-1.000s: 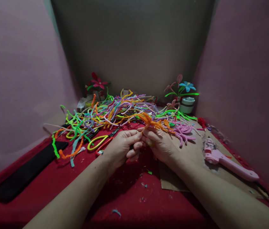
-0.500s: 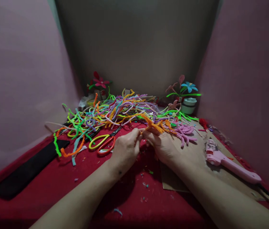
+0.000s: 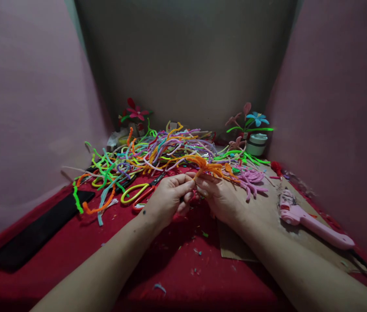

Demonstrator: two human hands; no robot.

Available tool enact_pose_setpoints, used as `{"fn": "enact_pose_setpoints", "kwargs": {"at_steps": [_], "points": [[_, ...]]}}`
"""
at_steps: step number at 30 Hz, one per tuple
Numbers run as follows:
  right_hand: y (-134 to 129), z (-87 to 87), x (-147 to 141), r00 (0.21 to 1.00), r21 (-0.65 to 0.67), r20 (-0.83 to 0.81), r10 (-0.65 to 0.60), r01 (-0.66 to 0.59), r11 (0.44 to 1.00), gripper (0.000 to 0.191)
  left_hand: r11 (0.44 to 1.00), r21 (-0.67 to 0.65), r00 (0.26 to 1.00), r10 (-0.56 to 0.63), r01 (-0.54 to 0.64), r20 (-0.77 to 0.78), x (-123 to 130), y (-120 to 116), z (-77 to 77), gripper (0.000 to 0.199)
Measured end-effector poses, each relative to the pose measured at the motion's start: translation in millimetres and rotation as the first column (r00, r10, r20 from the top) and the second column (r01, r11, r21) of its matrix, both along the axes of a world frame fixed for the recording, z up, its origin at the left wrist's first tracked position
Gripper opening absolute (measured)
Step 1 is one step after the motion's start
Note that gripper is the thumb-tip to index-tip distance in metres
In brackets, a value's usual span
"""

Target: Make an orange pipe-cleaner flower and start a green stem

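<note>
Between my two hands is an orange pipe-cleaner piece [image 3: 204, 166] with several looped strands spreading up and to the right. My left hand [image 3: 175, 193] pinches its lower end between thumb and fingertips. My right hand [image 3: 217, 194] is closed on the same piece from the right, its fingers partly hidden under the strands. Just left of my left hand lie scissors [image 3: 134, 193] with one yellow and one red handle. A heap of coloured pipe cleaners [image 3: 170, 147] spreads behind both hands. Pink pipe-cleaner pieces [image 3: 251, 178] lie to the right of my right hand.
A pink glue gun [image 3: 316, 225] rests on cardboard [image 3: 268, 216] at the right. On the left is a black flat object [image 3: 40, 229]. Pipe-cleaner flowers [image 3: 257, 118] and a white jar [image 3: 257, 144] stand at the back. Small scraps dot the red cloth [image 3: 183, 277].
My left hand has turned, its fingers now showing from the side. The orange strands stand higher and more spread between the hands. My right hand has barely moved.
</note>
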State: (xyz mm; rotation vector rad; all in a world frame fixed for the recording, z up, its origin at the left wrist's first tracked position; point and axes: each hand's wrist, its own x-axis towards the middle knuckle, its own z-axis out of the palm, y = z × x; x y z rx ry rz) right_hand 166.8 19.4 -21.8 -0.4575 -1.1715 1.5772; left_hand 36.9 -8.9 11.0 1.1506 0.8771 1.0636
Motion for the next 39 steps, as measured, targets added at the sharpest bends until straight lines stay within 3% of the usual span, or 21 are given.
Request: {"fn": "enact_pose_setpoints", "kwargs": {"at_steps": [7, 11, 13, 15, 17, 20, 21, 22, 26, 29, 34, 39], "points": [[0, 2.2, 1, 0.991, -0.077, -0.099, 0.09, -0.098, 0.992, 0.014, 0.964, -0.089, 0.95, -0.227, 0.25, 0.213, -8, 3, -3.1, 0.01], [2, -0.7, 1, 0.981, -0.05, -0.163, 0.108, -0.117, 0.992, 0.008, 0.956, -0.072, 0.941, -0.263, 0.284, 0.212, -8, 3, -2.8, 0.009], [3, -1.5, 1, 0.982, -0.045, -0.166, 0.093, -0.101, 0.994, 0.006, 0.967, -0.061, 0.962, -0.238, 0.248, 0.137, -6, 1, -0.9, 0.011], [3, -1.2, 1, 0.987, -0.047, -0.15, 0.052, -0.06, 0.997, 0.005, 0.99, 0.004, 0.988, -0.144, 0.144, -0.053, -2, -1, 0.2, 0.015], [2, 0.0, 1, 0.992, -0.053, -0.128, 0.008, -0.015, 0.998, 0.007, 0.982, 0.191, 0.951, 0.061, -0.003, -0.303, 1, -3, -1.1, 0.018], [1, 1.6, 1, 0.995, -0.039, -0.078, -0.066, 0.063, 0.997, 0.008, 0.819, 0.568, 0.767, 0.412, -0.077, -0.491, 3, -3, -6.3, 0.012], [0, 1.6, 1, 0.995, -0.032, -0.061, -0.085, 0.083, 0.996, 0.008, 0.773, 0.631, 0.729, 0.469, -0.067, -0.497, 2, -3, -7.7, 0.01], [0, 1.3, 1, 0.994, -0.027, -0.049, -0.093, 0.092, 0.995, 0.008, 0.761, 0.646, 0.721, 0.481, -0.06, -0.499, 2, -3, -8.3, 0.011], [-2, -1.6, 0, 0.998, -0.062, -0.055, 0.02, -0.023, 0.998, 0.015, 0.921, 0.374, 0.873, 0.268, -0.108, -0.408, 1, -2, -3.3, 0.016], [-2, -2.6, -1, 0.996, -0.11, -0.062, 0.069, -0.076, 0.991, 0.016, 0.981, 0.178, 0.967, 0.12, -0.08, -0.225, 2, -2, 2.0, 0.016], [0, -0.9, 1, 0.99, -0.087, -0.114, 0.08, -0.09, 0.992, 0.016, 0.996, 0.007, 0.993, -0.09, 0.089, 0.074, -1, -2, 2.4, 0.014], [-1, 2.3, 3, 0.986, -0.079, -0.139, 0.096, -0.108, 0.991, 0.021, 0.964, -0.056, 0.953, -0.248, 0.261, 0.175, -9, 1, 1.0, 0.016]]}}
